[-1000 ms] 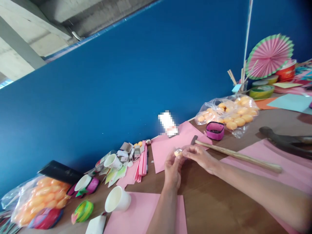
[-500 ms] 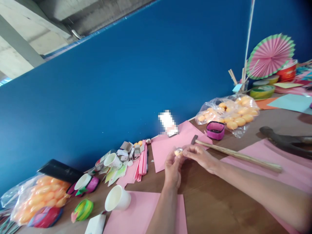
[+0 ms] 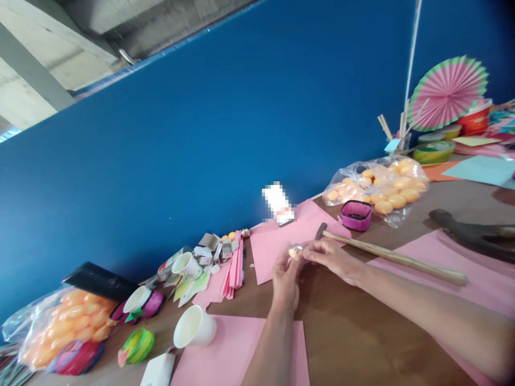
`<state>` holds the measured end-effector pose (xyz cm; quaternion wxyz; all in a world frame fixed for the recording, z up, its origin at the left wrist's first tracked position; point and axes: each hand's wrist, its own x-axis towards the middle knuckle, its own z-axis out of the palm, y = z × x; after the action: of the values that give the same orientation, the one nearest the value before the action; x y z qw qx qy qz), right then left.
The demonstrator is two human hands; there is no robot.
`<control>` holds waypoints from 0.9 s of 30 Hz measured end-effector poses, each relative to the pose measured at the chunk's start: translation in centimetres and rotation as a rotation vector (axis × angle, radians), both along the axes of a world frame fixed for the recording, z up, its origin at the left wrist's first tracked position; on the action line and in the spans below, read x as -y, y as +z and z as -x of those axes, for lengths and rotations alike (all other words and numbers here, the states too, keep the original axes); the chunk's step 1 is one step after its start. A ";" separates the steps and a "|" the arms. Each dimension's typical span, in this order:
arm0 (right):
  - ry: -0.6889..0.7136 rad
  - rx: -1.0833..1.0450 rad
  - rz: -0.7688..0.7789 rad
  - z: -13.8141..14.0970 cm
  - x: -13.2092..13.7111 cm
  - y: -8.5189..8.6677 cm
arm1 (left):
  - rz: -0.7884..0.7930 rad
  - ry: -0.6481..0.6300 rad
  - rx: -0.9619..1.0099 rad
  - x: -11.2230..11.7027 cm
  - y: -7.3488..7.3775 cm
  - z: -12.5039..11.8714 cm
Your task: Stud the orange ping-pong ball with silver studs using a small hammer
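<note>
Over the brown table, a small shiny ball [image 3: 295, 250], silvery on top and orange lower down like a foil-covered ping-pong ball, sits in the fingertips of my left hand [image 3: 285, 279]. The thumb and fingers of that hand are closed round it from below. From the right, my right hand [image 3: 330, 257] has its fingers pinched together at the ball's edge; its exact grip is too small to make out. Just behind the hands lies a pink sheet [image 3: 269, 257]. A hammer [image 3: 394, 257] with a wooden handle rests to the right, its head close beyond my right hand.
Bags of orange balls [image 3: 396, 201] lie at right and far left. A white paper cup [image 3: 195, 327] stands on a near pink sheet. Behind are a phone [image 3: 277, 203], pink strips [image 3: 233, 268] and a silver ball [image 3: 245, 232]. A blue partition [image 3: 201, 134] borders the table.
Almost nothing differs. Both hands keep the same hold at the ball, and the view has shifted very slightly.
</note>
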<state>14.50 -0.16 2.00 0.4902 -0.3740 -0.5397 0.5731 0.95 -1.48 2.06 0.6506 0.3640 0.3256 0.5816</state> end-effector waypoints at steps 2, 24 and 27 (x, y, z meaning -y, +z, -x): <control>0.001 0.016 0.011 0.0 -0.1 -0.1 | -0.003 0.009 -0.010 0.0 -0.2 0.0; 0.020 -0.057 -0.019 0.0 0.4 1.1 | 0.007 0.025 0.013 0.1 0.5 -0.2; 0.014 -0.050 -0.024 0.0 0.3 0.9 | 0.008 0.028 0.010 0.1 0.6 -0.2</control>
<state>14.48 -0.49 2.92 0.5041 -0.3496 -0.5368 0.5793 1.14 -1.58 2.65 0.6455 0.3540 0.3300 0.5909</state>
